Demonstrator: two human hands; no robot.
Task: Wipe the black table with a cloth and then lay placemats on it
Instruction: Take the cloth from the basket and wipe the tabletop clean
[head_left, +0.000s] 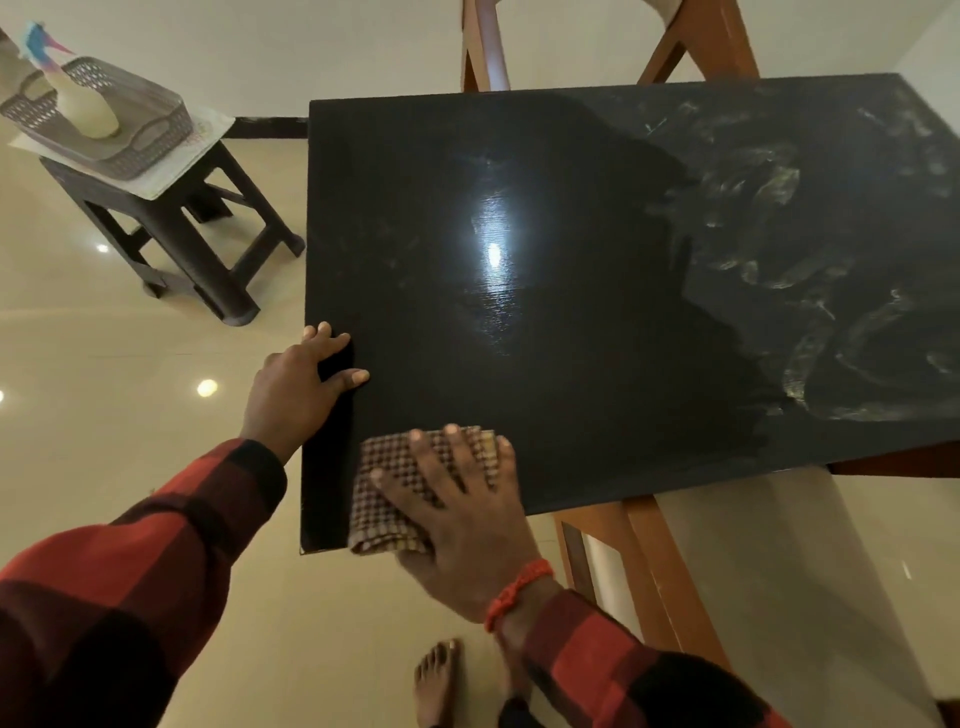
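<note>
**Wiping near corner of black counter w/ checked cloth**

Pressing down flat, the right hand lies on a brown-and-cream checked cloth at the near left corner of the black counter. Its fingers are straight and spread apart over the cloth, not curled round it. A red thread band sits on that wrist, w/ a red-and-black checked sleeve behind it. The cloth is folded and its near edge reaches the counter's near edge.

Left hand rests on the counter's left edge, just beyond the cloth but apart from it; fingers straight and a little spread, tips on the top surface, holding nothing.

Counter top: left half looks dark and glossy w/ a bright light reflection near the middle; right half shows pale streaks and smears. Orange-brown wooden legs show below and beyond it.

Far left, well apart from the counter: a dark stool carrying pale placemats, a grey lattice basket on top of them, and a cream spray bottle lying in the basket. A bare foot stands on the glossy tiled floor.
</note>
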